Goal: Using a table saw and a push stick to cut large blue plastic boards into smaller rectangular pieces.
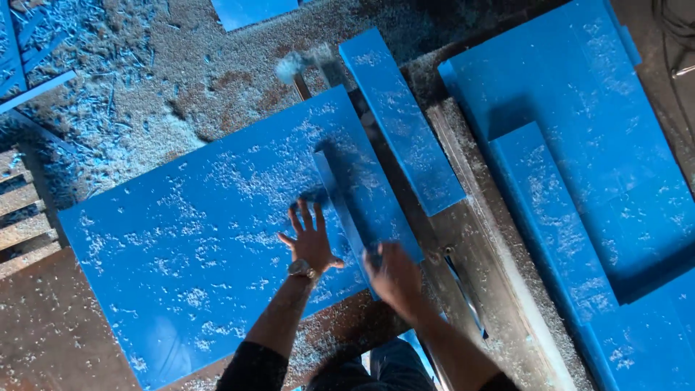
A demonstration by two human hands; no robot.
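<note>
The left hand [310, 240], a watch at its wrist, lies flat with fingers spread on the large blue rectangular board [195, 246], which rests tilted across a brown, sawdust-strewn work surface [217, 80] and is speckled with pale shavings. The right hand [391, 274] is blurred; it sits at the near end of a narrow blue strip [346, 203] standing along the board's right edge, and appears to grip it, though I cannot tell for sure. Just beyond, a shorter blue offcut plank [402, 119] lies beside a metal rail [492, 246]. To the right, a wide blue panel [601, 116] carries a long blue slat [557, 224] on top.
</note>
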